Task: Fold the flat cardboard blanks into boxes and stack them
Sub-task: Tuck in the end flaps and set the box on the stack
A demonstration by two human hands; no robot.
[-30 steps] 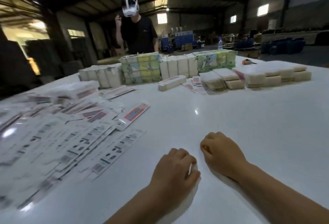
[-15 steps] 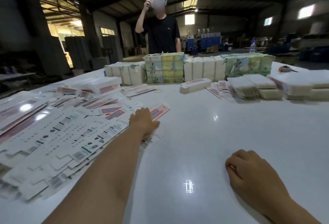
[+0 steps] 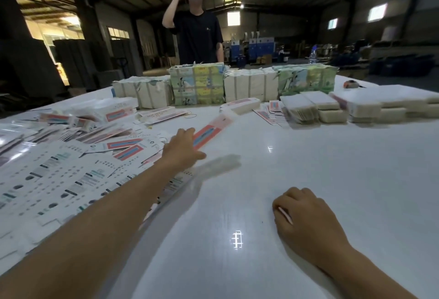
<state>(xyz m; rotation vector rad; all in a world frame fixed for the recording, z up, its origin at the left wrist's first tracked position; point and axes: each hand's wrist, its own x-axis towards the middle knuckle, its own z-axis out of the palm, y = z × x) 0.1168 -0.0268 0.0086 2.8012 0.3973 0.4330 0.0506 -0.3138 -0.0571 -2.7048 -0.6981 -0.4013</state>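
Note:
A heap of flat printed cardboard blanks [image 3: 71, 168] covers the left of the white table [image 3: 308, 168]. My left hand [image 3: 183, 146] reaches out over the heap's right edge and grips one long blank with a red and blue panel [image 3: 211, 130]. That blank is raised off the table, blurred, with its shadow below it. My right hand [image 3: 306, 218] rests on the table near me, fingers curled under, with nothing plainly in it. A folded box [image 3: 240, 105] lies mid-table, and another folded box [image 3: 159, 114] lies left of it.
Strapped bundles of cartons [image 3: 197, 87] line the far edge. Stacks of white blanks [image 3: 313, 108] sit at the right rear, with loose blanks [image 3: 270, 111] beside them. A person in a black shirt [image 3: 197, 35] stands behind the table. A rubber band [image 3: 191, 115] lies near the boxes.
My left hand went from beside the right hand out to the heap, took hold of the red and blue blank and lifted it. My right hand stayed put.

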